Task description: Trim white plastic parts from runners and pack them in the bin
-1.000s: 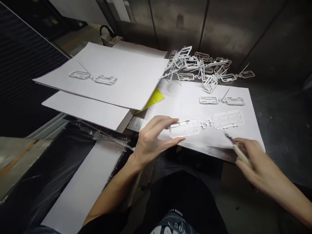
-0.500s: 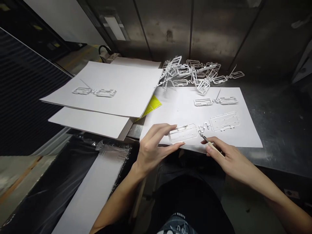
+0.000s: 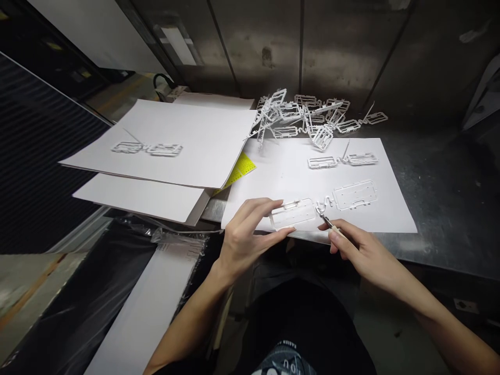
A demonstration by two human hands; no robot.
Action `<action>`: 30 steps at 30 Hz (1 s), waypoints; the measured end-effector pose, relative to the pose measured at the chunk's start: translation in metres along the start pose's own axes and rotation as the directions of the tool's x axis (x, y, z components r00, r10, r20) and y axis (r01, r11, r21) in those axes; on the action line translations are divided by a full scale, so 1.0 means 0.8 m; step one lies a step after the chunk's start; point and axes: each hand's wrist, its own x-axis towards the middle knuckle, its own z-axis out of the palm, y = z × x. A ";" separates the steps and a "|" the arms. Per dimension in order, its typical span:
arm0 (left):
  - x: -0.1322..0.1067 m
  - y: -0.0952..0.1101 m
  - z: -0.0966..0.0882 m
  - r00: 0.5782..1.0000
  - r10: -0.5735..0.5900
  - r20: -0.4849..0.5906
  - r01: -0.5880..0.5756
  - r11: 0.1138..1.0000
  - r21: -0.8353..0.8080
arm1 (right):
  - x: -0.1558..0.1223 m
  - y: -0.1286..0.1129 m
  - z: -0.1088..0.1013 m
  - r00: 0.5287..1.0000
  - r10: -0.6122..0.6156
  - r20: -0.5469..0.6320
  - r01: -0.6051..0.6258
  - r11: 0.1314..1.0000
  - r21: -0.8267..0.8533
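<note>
Between thumb and fingers, my left hand (image 3: 248,232) grips a white rectangular plastic part (image 3: 294,214) by its long edges. A curled sprue (image 3: 324,202) links this part to a second rectangular plastic part (image 3: 354,195) on its right. My right hand (image 3: 353,242) is closed on a pair of nippers (image 3: 331,225) with pale handles. The metal tips are at the sprue, near the right end of the held part; whether they touch it I cannot tell. Underneath is a white sheet (image 3: 269,177) on the metal bench.
Behind the sheet lies a heap of white sprue frames (image 3: 308,117). Another sprue piece (image 3: 344,160) rests on the sheet. To the left, stacked white boards (image 3: 187,120) bear one more sprue piece (image 3: 146,148), and a yellow sheet (image 3: 242,165) sticks out beneath. A metal wall (image 3: 265,36) stands behind.
The camera view has shifted slightly, so the bench things appear a little further left. Both hands keep their grips, with the nipper tips still by the sprue.
</note>
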 end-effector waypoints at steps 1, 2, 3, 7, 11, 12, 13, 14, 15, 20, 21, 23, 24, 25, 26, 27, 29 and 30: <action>0.000 0.000 0.000 1.000 -0.002 -0.005 0.002 1.000 0.000 | 0.000 0.001 0.001 1.000 0.004 0.001 -0.004 1.000 0.007; 0.000 0.000 0.000 1.000 -0.004 -0.007 0.004 1.000 -0.001 | -0.001 0.002 0.001 1.000 0.006 0.000 -0.006 1.000 0.012; 0.000 0.000 0.000 1.000 -0.006 -0.007 0.006 1.000 -0.003 | -0.001 0.002 0.002 1.000 0.008 -0.001 -0.008 1.000 0.015; 0.000 -0.001 0.000 1.000 -0.011 0.006 0.011 1.000 -0.013 | 0.001 0.006 0.004 1.000 0.011 -0.018 -0.010 1.000 0.023; -0.001 -0.002 0.000 1.000 -0.016 0.004 0.016 1.000 -0.013 | 0.003 0.009 0.006 1.000 0.007 -0.021 -0.007 0.999 0.032; -0.001 -0.003 0.000 1.000 -0.015 0.002 0.015 1.000 -0.012 | 0.003 0.009 0.006 1.000 0.005 -0.020 -0.005 0.999 0.035; -0.001 -0.003 0.000 1.000 -0.012 0.002 0.012 1.000 -0.010 | 0.003 0.009 0.007 1.000 0.003 -0.020 -0.002 0.999 0.036; -0.001 -0.003 0.000 1.000 -0.007 0.005 0.007 1.000 -0.008 | 0.003 0.009 0.007 1.000 0.000 -0.020 0.001 0.999 0.036; -0.002 -0.004 0.000 1.000 0.000 0.009 0.000 1.000 -0.006 | 0.003 0.009 0.007 1.000 -0.003 -0.022 0.004 0.999 0.035; -0.002 -0.003 0.002 1.000 0.014 0.020 -0.014 1.000 0.005 | 0.003 0.006 0.007 0.999 -0.005 -0.037 0.006 0.999 0.035; -0.002 -0.003 0.003 1.000 0.011 0.020 -0.011 1.000 0.007 | 0.004 0.005 0.007 0.999 -0.005 -0.045 0.006 1.000 0.028; -0.002 -0.004 0.005 1.000 -0.002 0.028 0.002 1.000 0.008 | 0.005 0.004 0.008 0.998 -0.009 -0.064 0.010 1.000 0.009; -0.001 -0.005 0.007 0.999 -0.010 0.033 0.009 1.000 0.008 | 0.006 0.004 0.008 0.997 -0.014 -0.074 0.014 1.000 0.002; -0.001 -0.006 0.008 0.999 -0.016 0.038 0.016 1.000 0.007 | 0.007 0.005 0.009 0.996 -0.020 -0.083 0.020 1.000 -0.003; -0.001 -0.007 0.010 0.999 -0.022 0.042 0.022 1.000 0.006 | 0.009 0.005 0.010 0.995 -0.029 -0.091 0.028 1.000 -0.006; 0.000 -0.008 0.012 0.999 -0.028 0.045 0.027 1.000 0.003 | 0.011 0.007 0.011 0.994 -0.037 -0.099 0.036 0.999 -0.008; 0.001 -0.010 0.015 0.998 -0.035 0.050 0.035 0.999 -0.003 | 0.016 0.010 0.013 0.992 -0.047 -0.116 0.045 0.999 -0.019; 0.001 -0.010 0.016 0.998 -0.039 0.055 0.040 0.999 -0.006 | 0.018 0.011 0.014 0.991 -0.048 -0.125 0.044 0.999 -0.027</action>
